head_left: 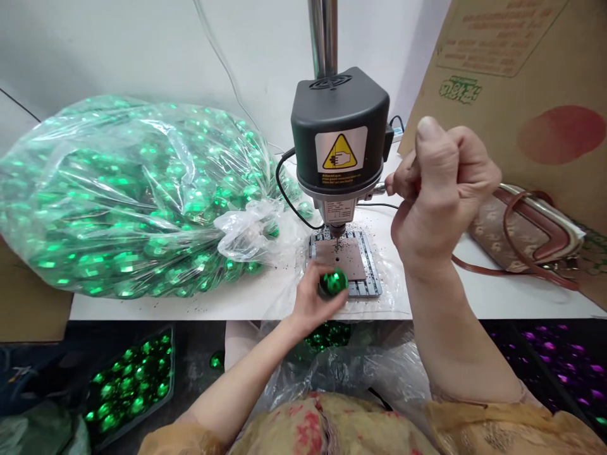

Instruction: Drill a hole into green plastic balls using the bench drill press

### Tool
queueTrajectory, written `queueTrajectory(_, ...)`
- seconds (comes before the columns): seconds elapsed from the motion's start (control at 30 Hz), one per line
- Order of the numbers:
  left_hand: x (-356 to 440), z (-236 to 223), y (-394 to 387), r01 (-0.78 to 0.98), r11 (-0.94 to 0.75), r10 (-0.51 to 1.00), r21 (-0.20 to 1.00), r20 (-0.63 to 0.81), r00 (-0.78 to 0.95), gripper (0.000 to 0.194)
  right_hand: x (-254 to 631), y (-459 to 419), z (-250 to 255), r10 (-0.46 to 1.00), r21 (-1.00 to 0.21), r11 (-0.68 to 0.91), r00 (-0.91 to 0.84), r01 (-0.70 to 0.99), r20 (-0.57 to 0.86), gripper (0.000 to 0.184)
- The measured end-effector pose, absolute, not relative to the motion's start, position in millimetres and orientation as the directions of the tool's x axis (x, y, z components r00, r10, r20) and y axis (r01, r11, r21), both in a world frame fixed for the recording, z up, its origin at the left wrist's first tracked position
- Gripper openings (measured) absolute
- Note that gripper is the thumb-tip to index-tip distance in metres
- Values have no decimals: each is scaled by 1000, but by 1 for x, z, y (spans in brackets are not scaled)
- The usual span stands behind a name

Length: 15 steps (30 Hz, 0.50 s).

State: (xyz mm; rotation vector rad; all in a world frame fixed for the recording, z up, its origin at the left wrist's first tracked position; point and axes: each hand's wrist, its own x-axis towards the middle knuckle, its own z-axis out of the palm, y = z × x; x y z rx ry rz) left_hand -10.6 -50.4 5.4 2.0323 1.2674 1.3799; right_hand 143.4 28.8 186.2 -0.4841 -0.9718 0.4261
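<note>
Between the thumb and fingers of my left hand [315,294] is a shiny green ball [336,281], held just in front of the drill press's base plate [372,268]. My right hand [441,183] is closed in a fist around the feed handle [379,189] on the right side of the drill press [339,136]. The drill chuck [337,231] points down over a brownish square pad [327,253] with a small dark hole. Dark shavings are scattered around the pad.
A big clear bag [123,196] of green balls lies left on the white table [156,308]. Right are a handbag [516,227] and a cardboard box [512,88]. Below the table edge stand a tray [171,366] of green balls and purple balls [564,360].
</note>
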Motion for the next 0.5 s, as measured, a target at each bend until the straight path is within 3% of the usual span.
queueTrajectory(0.07,-23,-2,-79,512,-698,705,500,603,373,37,144,29,184,548,-566,814,493,-129,676,39)
queueTrajectory(0.13,-36,-14,-105,515,-810,571,281,579,581,34,144,28,183,550,-563,814,494,-139,673,38)
queueTrajectory(0.2,-49,-25,-122,491,-851,507,185,528,681,37,144,27,182,554,-561,813,501,-155,665,38)
queueTrajectory(0.27,-59,-31,-123,473,-853,511,219,534,674,41,144,26,182,552,-559,815,502,-156,665,37)
queueTrajectory(0.33,-65,-28,-103,517,-798,589,311,585,557,28,144,26,182,549,-556,817,496,-150,673,37)
queueTrajectory(0.4,-68,-18,-63,619,-641,733,455,602,316,15,144,26,182,546,-549,821,493,-155,677,37)
queueTrajectory(0.5,-68,-1,17,617,-362,852,698,516,-84,19,145,28,181,546,-539,825,492,-173,678,36)
